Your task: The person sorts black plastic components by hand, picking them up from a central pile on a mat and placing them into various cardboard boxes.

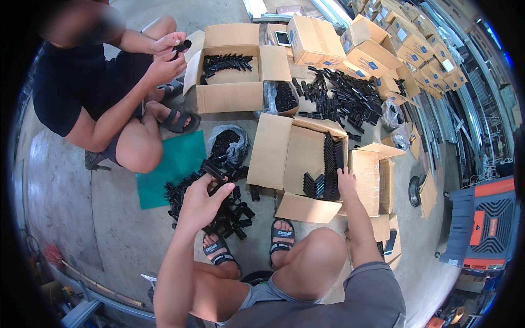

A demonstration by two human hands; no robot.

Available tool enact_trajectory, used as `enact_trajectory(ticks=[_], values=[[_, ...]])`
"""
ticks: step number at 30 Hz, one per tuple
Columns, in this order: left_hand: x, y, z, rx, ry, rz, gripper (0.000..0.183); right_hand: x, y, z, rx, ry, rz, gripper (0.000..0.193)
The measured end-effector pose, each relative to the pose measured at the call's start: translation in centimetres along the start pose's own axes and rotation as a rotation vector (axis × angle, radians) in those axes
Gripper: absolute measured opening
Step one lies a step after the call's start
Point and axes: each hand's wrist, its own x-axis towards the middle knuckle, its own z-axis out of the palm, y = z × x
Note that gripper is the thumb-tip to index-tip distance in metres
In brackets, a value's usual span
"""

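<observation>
A: What is the person's left hand [201, 203] doing?

B: It is closed around a short, glossy black, plastic-looking part [214, 170], with the thumb on one side and the fingers on the other. The hand hangs above a loose heap of similar black pieces [180, 194] on the grey concrete floor [117, 218], and the heap reaches the edge of a flat, rectangular green sheet [164, 172]

A: And the right hand [347, 181]?

B: It is at the right wall of an open brown cardboard box [268, 145], just beside the closely set rows of black ribbed parts [331, 164] inside. The fingers are partly bent; whether they pinch a part or only rest on the cardboard, one cannot tell

A: How is that box filled?

B: A long row runs along its right side, and a shorter one lies at the near end, left of it. The box bottom shows bare to the left of the long row

A: What is around it?

B: A clear plastic bag [240, 150] of small black pieces sits beyond the heap. Farther off, a co-worker in a black shirt [71, 90] holds a small black piece [180, 49] in both hands, next to a second open brown carton [229, 98] that also contains black parts
</observation>
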Motion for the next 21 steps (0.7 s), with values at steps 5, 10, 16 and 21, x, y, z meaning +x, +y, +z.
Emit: enact_trajectory(ticks=[5,10,16,21], values=[[-1.2,0.0,-0.5,0.032,0.007,0.017,0.039,-0.6,-2.0,-0.9,-0.035,0.287,-0.015,0.029],[-1.4,0.5,-0.7,0.074,0.003,0.022,0.038,-0.7,-8.3,-4.6,0.543,0.083,-0.236,0.034],[-0.8,1.1,0.8,0.048,-0.088,0.057,0.029,1.6,-11.1,-3.5,0.575,-0.137,0.018,0.040],[-1.1,0.2,-0.1,0.068,-0.043,0.063,0.037,1.5,-9.6,-4.8,0.536,0.032,-0.008,0.035]])
